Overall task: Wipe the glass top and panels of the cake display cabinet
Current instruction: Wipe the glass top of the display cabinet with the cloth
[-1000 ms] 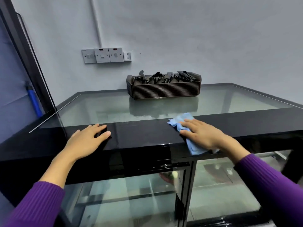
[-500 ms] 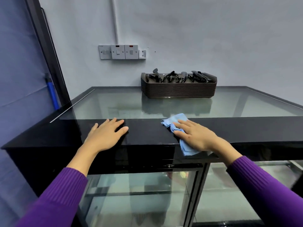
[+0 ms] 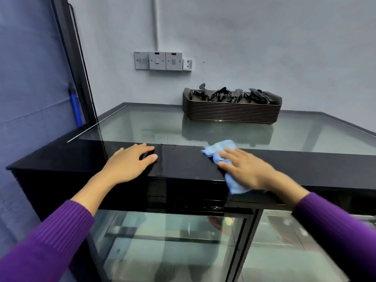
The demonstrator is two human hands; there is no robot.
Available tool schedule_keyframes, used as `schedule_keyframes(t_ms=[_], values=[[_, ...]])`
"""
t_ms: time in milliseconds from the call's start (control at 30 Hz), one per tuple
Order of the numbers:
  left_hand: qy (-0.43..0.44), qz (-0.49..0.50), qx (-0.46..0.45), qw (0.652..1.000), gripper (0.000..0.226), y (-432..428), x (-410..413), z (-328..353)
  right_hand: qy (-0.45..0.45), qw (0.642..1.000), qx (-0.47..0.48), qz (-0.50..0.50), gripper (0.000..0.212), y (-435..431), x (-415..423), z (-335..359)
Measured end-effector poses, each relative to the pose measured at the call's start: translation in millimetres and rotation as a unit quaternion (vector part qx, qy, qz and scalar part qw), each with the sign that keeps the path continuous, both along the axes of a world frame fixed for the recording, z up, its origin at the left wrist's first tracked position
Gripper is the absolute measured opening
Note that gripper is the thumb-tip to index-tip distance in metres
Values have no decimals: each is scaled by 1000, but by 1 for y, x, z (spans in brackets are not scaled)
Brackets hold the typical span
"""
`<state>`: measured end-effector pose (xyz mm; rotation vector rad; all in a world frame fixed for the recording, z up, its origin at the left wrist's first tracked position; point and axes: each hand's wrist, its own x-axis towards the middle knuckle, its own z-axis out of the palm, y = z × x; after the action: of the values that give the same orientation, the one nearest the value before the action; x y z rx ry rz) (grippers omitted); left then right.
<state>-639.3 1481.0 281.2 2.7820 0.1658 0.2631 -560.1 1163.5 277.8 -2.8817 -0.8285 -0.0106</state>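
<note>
early on, i judge
my spread right hand [image 3: 247,169] presses the blue cloth [image 3: 221,147] on the front edge [image 3: 183,163]; left hand [image 3: 130,162] rests flat; glass top [image 3: 154,127] and panels [image 3: 168,241] to do.

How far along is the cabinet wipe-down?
Nothing visibly finished. In hand: the right hand presses a blue cloth flat on the black front band of the cabinet top; the left hand rests flat on that band. Left: the glass top, where a stack of trays stands at the back, and the front glass panels below.
</note>
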Motion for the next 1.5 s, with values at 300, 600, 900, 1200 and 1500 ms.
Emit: schedule_keyframes(t_ms=[300, 600, 900, 1200, 1500], values=[[-18, -24, -154, 988, 18, 55, 54, 32, 7, 990, -3, -138, 77, 89, 79, 8], [14, 109, -22, 994, 52, 201, 150, 9, 9, 994, 7, -109, 57, 88, 97, 8], [66, 132, -12, 989, 80, 260, 210, 14, 3, 997, 14, -76, 64, 169, 85, 0], [94, 148, 0, 985, 83, 260, 214, 14, 2, 981, -6, -194, 70, 215, 141, 6], [100, 141, 5, 985, 80, 269, 222, 6, -8, 994, -1, -105, 76, 190, 126, 8]])
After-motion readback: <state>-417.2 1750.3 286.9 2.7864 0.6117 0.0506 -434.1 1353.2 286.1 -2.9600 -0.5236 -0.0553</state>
